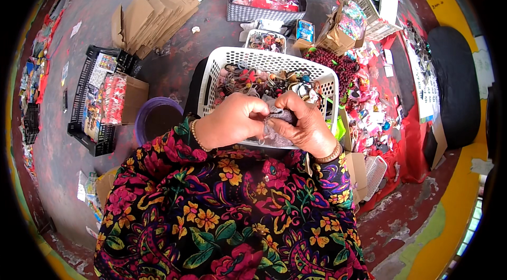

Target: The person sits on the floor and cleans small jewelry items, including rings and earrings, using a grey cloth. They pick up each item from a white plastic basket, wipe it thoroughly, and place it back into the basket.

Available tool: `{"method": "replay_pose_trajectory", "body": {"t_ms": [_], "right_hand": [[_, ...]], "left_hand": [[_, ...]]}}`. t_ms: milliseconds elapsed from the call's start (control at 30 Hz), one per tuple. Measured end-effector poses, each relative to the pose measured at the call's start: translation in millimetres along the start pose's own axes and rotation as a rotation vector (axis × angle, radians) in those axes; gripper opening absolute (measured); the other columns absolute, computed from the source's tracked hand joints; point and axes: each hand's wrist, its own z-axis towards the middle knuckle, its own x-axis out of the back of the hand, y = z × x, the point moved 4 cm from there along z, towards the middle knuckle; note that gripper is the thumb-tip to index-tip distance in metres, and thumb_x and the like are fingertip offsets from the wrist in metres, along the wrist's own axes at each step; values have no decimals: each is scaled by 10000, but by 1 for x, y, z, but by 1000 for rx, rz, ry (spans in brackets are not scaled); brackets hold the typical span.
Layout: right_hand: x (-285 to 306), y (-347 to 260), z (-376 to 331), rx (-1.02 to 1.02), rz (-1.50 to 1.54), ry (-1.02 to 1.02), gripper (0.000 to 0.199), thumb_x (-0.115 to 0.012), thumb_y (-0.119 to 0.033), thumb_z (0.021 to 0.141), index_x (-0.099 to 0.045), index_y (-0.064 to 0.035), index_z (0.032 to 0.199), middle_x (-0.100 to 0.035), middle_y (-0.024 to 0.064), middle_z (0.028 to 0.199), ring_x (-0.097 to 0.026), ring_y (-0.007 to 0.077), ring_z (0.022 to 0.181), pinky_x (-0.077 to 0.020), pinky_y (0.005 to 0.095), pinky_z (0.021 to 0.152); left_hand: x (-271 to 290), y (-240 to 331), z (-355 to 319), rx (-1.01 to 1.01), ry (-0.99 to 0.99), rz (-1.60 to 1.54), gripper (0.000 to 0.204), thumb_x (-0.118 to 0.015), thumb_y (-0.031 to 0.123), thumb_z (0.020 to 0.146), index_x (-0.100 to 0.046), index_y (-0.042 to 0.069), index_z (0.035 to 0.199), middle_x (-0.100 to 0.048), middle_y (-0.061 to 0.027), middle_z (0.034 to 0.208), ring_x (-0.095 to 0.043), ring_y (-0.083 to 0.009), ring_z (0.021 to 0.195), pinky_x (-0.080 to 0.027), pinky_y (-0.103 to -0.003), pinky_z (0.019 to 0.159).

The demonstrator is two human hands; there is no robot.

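Note:
Over the near side of a white perforated plastic basket (214, 77), both my hands meet on a small piece of greyish-mauve fabric (280, 131). My left hand (232, 120) pinches it from the left, thumb and forefinger pressed together. From the right, my right hand (306, 124) grips it, thumb laid across the front. The fabric looks bunched and soft; its exact kind I cannot make out. Inside the basket lies a heap of hair ties and small ornaments (259, 82) in pink, red, black and brown.
Beyond stand a smaller white basket (265, 33) and a patterned box (264, 14) of pink packets. At left are a purple bucket (138, 124), a black crate (79, 95) and stacked cardboard (150, 19). Dark red beads (335, 66) and scattered trinkets (372, 116) lie to the right.

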Motion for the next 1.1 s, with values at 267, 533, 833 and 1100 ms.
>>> {"method": "replay_pose_trajectory", "body": {"t_ms": [267,533,833,1100], "right_hand": [[-2,-7,0,74,-38,-26,210,-580,-38,796,-467,-51,973,-541,106,836,-586,272,755,-460,298,659],[2,-7,1,14,58,-168,313,-560,2,795,-438,-61,1076,-543,81,884,-581,187,839,-442,271,729],[-6,8,-1,-163,466,100,219,-602,11,771,-505,-45,960,-531,-25,802,-495,46,756,-423,201,671],[-5,2,0,-185,112,150,109,-589,-35,742,-543,-44,841,-514,3,692,-485,36,644,-421,204,569]], "left_hand": [[7,5,0,-5,-36,-34,89,-567,-51,757,-557,-42,845,-598,-43,747,-572,-88,678,-469,-237,615],[13,2,-2,18,-40,-296,118,-563,-25,767,-561,-54,881,-607,-70,794,-583,-117,681,-479,-253,628],[12,6,-1,-35,38,-429,130,-550,-31,797,-542,-21,926,-585,-46,837,-555,-98,744,-457,-231,667],[7,7,-2,-39,-4,-306,150,-574,-34,779,-539,-27,925,-584,-43,830,-555,-94,735,-461,-230,666]]}}
